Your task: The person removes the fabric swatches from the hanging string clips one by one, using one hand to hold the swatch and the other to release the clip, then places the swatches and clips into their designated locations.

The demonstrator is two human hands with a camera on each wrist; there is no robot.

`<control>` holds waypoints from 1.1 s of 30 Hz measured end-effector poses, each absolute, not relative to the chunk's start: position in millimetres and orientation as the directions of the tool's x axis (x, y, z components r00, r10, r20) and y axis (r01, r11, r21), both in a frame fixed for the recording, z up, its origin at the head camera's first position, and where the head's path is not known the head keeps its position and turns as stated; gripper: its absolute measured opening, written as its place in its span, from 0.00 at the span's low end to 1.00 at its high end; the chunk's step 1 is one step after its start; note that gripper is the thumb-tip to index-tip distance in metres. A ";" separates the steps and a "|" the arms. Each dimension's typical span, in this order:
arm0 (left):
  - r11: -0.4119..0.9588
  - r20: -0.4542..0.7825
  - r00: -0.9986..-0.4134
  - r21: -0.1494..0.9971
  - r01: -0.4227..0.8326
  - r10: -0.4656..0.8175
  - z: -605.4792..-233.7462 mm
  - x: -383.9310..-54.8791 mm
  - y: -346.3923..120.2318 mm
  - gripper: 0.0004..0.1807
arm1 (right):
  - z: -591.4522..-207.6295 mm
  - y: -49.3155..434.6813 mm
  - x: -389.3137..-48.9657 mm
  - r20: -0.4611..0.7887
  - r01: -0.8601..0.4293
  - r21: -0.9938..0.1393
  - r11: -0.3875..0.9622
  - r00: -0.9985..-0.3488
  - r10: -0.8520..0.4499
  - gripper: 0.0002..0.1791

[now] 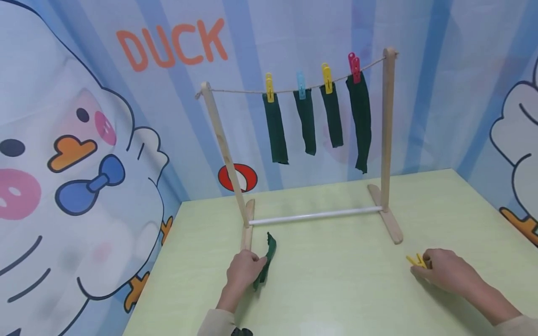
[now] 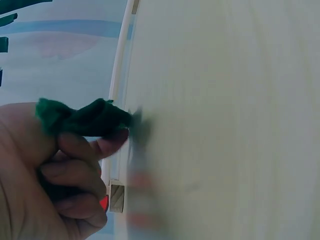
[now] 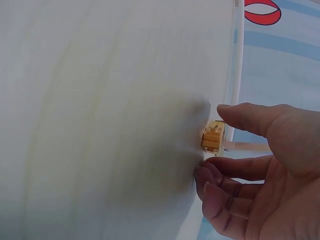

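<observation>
Seemingly readying to hang, the left hand (image 1: pixel 244 269) pinches a green strip (image 1: pixel 271 250), the right hand (image 1: pixel 451 271) a yellow clip (image 3: pixel 213 139); both likely need lifting to the rope (image 1: pixel 239 91).

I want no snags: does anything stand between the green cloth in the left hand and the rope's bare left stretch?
Nothing visible blocks the green cloth from the bare rope; the white rod runs low, and the left post stands aside.

You are observing: cloth strips (image 1: pixel 271 252), plain dark green; clothespins (image 3: pixel 214 140), yellow, light blue, red; surface (image 1: pixel 336 270), pale yellow-green with faint streaking; crossbar (image 1: pixel 315 216), white; backdrop (image 1: pixel 428 107), blue-striped; lettering (image 1: pixel 205 41), orange. You are wearing beige sleeves (image 1: pixel 216 323).
</observation>
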State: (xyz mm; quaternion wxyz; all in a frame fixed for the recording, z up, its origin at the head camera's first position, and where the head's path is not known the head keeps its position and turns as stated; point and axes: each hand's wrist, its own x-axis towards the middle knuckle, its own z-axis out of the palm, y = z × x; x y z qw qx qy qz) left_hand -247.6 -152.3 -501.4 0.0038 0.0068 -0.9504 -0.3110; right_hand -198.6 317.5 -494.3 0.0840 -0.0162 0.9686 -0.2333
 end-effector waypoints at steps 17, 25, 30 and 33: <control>0.873 -0.043 -0.999 0.486 -0.040 -0.022 -499.0 -244.3 -155.2 0.18 | -493.0 310.4 -195.0 -0.108 -0.007 -0.435 0.900 -0.992 -0.061 0.27; 0.871 -0.056 -0.998 0.488 -0.062 -0.039 -501.9 -245.1 -163.2 0.16 | -496.0 308.1 -197.2 -0.090 -0.024 -0.424 0.906 -0.994 -0.068 0.23; 0.864 -0.060 -0.998 0.500 -0.062 -0.037 -505.9 -246.5 -168.2 0.16 | -498.8 307.5 -196.5 -0.086 -0.022 -0.426 0.905 -0.994 -0.065 0.23; 0.864 -0.062 -0.997 0.499 -0.061 -0.034 -507.8 -247.1 -170.0 0.16 | -499.3 307.0 -196.3 -0.077 -0.025 -0.429 0.903 -0.995 -0.065 0.22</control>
